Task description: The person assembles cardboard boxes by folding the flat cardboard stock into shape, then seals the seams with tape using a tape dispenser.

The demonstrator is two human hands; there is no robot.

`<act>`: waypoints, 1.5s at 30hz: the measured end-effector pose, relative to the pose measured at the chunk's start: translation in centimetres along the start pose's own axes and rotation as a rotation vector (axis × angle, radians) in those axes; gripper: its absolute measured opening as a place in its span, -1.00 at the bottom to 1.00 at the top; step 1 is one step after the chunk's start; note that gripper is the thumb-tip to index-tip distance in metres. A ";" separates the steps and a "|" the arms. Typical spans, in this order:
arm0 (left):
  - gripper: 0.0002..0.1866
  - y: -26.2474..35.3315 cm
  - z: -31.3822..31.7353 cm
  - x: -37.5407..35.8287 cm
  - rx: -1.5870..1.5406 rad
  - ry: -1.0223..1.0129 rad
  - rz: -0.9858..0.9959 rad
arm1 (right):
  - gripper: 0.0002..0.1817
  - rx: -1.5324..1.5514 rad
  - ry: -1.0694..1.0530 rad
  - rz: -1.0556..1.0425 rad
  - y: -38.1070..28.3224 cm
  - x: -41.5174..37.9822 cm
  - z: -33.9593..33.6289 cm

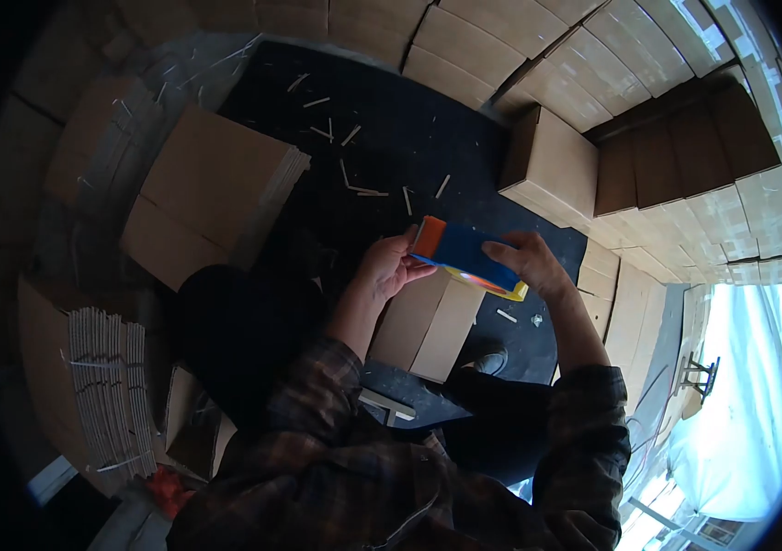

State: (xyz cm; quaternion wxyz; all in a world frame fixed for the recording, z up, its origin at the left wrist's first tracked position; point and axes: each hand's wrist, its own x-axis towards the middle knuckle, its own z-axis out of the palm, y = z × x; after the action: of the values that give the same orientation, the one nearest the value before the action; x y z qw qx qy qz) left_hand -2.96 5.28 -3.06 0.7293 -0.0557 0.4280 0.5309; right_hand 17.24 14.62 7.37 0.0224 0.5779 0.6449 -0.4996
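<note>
In front of me, over a closed cardboard box [419, 323], I hold a tape dispenser [464, 250] with a blue body, an orange end and a yellow part underneath. My right hand [531, 262] grips its blue and yellow end, thumb on the top. At the orange end, my left hand [389, 264] pinches the dispenser, with the thumb above and the fingers below. The box lies between my legs, below both hands.
Stacks of flat cardboard [212, 179] stand to the left, with a strapped bundle [108, 386] nearer. Another box [552, 165] sits at the right, before walls of stacked boxes [474, 46]. Several thin strips [351, 136] litter the dark floor [382, 101]. Translucent sheeting [740, 395] hangs at the right.
</note>
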 end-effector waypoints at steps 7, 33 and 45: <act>-0.70 -0.2 -0.8 1.1 0.045 -0.077 0.066 | -0.25 -0.047 -0.012 -0.015 -1.3 -0.5 0.4; -0.76 -0.6 0.5 0.6 0.148 -0.007 0.092 | -0.20 0.053 -0.067 -0.052 0.1 -1.3 -0.1; -0.89 -0.6 -2.3 2.3 0.304 0.301 0.388 | -0.34 -0.178 -0.077 0.030 -2.3 -1.9 0.5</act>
State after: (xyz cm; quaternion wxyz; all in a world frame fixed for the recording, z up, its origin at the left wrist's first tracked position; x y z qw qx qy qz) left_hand -3.57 5.43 -6.28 0.5422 0.0590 0.6089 0.5760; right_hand 15.83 13.35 9.71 0.1061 0.5634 0.6768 -0.4618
